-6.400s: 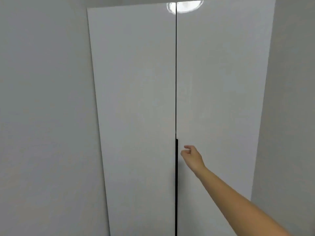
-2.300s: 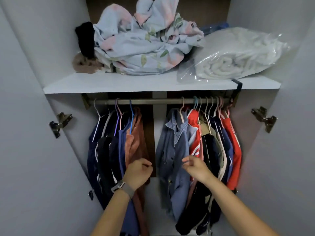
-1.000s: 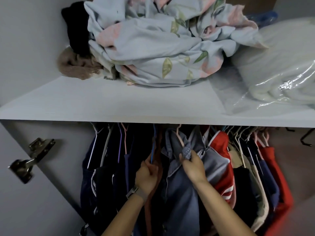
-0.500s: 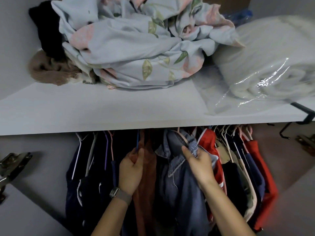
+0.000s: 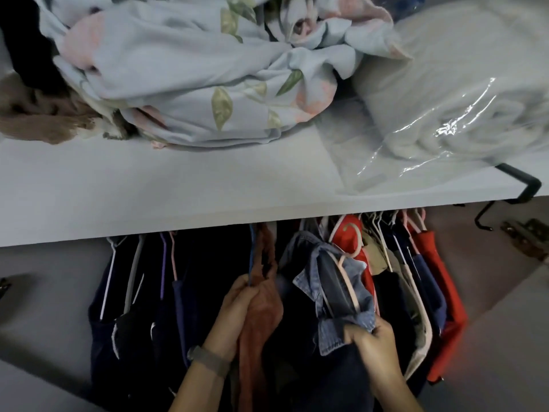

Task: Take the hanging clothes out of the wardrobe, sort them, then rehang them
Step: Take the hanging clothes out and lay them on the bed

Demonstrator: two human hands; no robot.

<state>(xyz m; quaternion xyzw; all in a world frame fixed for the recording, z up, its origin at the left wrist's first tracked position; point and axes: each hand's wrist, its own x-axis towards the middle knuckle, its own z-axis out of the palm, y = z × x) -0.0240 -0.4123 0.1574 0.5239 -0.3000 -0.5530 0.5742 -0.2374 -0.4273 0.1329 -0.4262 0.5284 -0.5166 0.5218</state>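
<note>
Since half a second ago, the denim shirt (image 5: 335, 281) has dropped and tilted, its pink hanger (image 5: 350, 254) hook now showing free below the shelf (image 5: 178, 188); I judge it is off the rail, so the 1st garment is coming out, with sorting and rehanging all ahead. The right hand (image 5: 371, 337) has slid down from the collar and is clamped on the bunched denim at the hanger's lower end. The left hand (image 5: 237, 304) is closed on the rust garment (image 5: 261, 316), pinching its blue hanger (image 5: 252, 257), which I cannot see to the rail. The other clothes (image 5: 416, 278) hang under the shelf.
</note>
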